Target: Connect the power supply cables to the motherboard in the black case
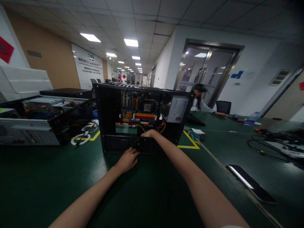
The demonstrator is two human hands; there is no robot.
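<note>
An open black computer case (108, 117) stands on the green table (147, 190), its side off, showing a motherboard (139, 110) and a power supply (178, 109) with a white label. My left hand (128, 159) rests against the case's lower front edge, fingers curled under. My right hand (147, 134) reaches over that edge into the case near the coloured wires (161, 126); its fingers are hidden inside.
Another opened computer (30, 126) and tape rolls (80, 138) lie to the left. A phone-like dark slab (251, 183) lies at the right, with cables (270, 142) beyond. A person sits at the far side by glass doors. Yellow tape marks the table.
</note>
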